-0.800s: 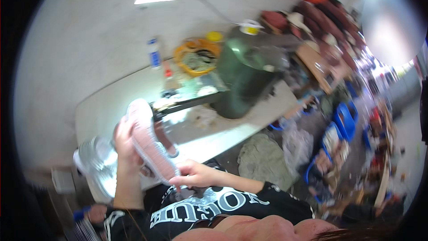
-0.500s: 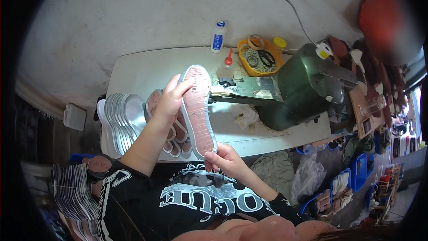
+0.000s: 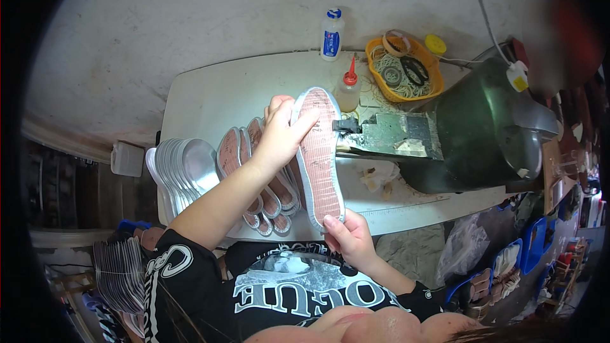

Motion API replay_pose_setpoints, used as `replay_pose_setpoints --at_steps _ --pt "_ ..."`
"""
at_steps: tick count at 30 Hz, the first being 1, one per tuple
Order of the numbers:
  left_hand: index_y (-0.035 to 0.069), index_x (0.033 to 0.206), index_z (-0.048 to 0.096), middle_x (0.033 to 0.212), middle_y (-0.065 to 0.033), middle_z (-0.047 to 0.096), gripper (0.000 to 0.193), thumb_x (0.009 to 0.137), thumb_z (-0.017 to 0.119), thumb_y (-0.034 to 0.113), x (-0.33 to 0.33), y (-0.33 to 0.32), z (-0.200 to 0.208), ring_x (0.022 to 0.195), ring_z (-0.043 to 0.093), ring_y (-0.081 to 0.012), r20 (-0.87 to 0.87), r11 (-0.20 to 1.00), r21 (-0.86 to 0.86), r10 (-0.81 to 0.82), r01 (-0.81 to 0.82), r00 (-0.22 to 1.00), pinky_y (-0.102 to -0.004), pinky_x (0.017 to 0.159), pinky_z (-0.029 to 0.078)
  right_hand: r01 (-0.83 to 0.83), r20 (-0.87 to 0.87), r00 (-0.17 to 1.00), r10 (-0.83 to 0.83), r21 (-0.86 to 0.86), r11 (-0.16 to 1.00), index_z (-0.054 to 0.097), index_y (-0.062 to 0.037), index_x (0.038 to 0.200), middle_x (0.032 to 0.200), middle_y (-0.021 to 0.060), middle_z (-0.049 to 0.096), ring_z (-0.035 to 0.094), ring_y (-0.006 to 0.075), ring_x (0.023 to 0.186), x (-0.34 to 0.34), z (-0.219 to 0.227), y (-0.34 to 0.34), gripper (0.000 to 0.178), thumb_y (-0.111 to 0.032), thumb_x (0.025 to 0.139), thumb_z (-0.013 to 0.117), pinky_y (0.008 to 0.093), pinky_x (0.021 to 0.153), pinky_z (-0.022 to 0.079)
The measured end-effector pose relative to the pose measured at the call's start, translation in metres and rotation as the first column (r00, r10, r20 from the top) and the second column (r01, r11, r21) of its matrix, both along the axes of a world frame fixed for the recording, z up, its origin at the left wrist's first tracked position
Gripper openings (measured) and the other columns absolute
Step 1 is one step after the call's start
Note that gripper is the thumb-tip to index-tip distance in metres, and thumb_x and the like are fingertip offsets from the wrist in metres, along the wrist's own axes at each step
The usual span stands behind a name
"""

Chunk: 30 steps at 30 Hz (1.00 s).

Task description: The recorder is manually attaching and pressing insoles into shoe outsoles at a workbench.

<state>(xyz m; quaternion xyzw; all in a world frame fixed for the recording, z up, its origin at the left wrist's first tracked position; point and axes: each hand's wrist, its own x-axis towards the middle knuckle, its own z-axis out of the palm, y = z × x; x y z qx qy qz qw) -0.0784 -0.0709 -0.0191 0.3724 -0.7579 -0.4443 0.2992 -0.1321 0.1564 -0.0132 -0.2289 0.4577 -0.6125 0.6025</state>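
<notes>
At the left, nested pale soles (image 3: 184,174) stand on the counter (image 3: 210,92), then a pile of pinkish soles (image 3: 241,162). The left hand (image 3: 279,140) grasps the upper part of a pale-edged pink insole (image 3: 319,165), its thumb on the face beside small dark printed characters. The insole slants down between both hands, in front of the machine's narrow arm (image 3: 391,134). Beyond it, a white bottle (image 3: 331,35) wears a blue label with white print. The right hand (image 3: 353,238) pinches the insole's lower end, thumb on top.
</notes>
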Motion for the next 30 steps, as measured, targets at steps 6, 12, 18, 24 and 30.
replay_pose_setpoints --at_steps 6,12,18,24,30 --pt "-0.005 0.096 0.06 0.103 -0.0112 0.049 0.039 0.086 0.06 0.032 -0.019 -0.022 0.004 0.099 0.048 -0.0191 0.057 0.992 -0.129 0.025 -0.018 0.998 -0.0284 0.088 0.038 0.136 0.069 0.988 -0.136 0.01 0.991 0.058 -0.0005 0.098 0.077 0.0004 0.057 0.042 0.0028 0.051 -0.007 0.005 -0.024 0.022 -0.021 0.095 0.052 0.018 0.046 0.033" --pt "0.003 0.119 0.051 0.104 -0.0065 0.059 0.039 0.085 0.063 0.019 0.011 -0.019 0.031 0.095 0.058 -0.0143 -0.448 0.848 0.505 0.1 0.159 0.888 -0.0264 0.084 0.046 -0.126 -0.239 0.962 0.13 0.033 0.992 0.062 -0.0061 0.088 0.065 -0.0006 0.056 0.048 0.0037 0.052 0.008 0.009 -0.049 0.027 -0.033 0.091 0.059 0.0201 0.046 0.037" --pt "0.001 0.128 0.044 0.117 -0.0111 0.055 0.041 0.092 0.053 0.019 0.062 -0.022 -0.014 0.105 0.056 -0.0191 -0.417 0.781 0.538 -0.08 0.317 0.905 -0.0315 0.088 0.047 -0.351 -0.4 0.872 0.283 -0.106 0.93 0.058 0.0003 0.076 0.063 0.0029 0.059 0.053 0.0099 0.051 0.037 -0.043 -0.04 0.036 -0.032 0.092 0.056 0.0264 0.046 0.041" --pt "0.001 0.128 0.044 0.12 -0.0132 0.053 0.043 0.091 0.053 0.022 0.02 -0.04 -0.029 0.109 0.053 -0.0224 -0.144 0.854 0.291 -0.408 0.432 0.902 -0.0341 0.091 0.044 -0.353 -0.695 0.714 0.086 -0.252 0.901 0.054 0.0001 0.066 0.06 0.0061 0.058 0.053 0.0138 0.049 0.062 -0.043 -0.036 0.039 -0.03 0.09 0.057 0.0308 0.046 0.041" --pt "0.001 0.129 0.044 0.124 -0.0153 0.051 0.046 0.091 0.054 0.025 0.024 -0.047 -0.03 0.114 0.05 -0.0258 0.13 0.926 -0.063 -0.363 0.373 0.923 -0.0368 0.094 0.042 -0.192 -0.477 0.714 -0.512 -0.837 0.512 0.056 0.0041 0.076 0.067 0.018 0.056 0.045 0.0274 0.059 0.07 -0.004 -0.023 0.02 -0.014 0.078 0.063 0.0391 0.056 0.039"
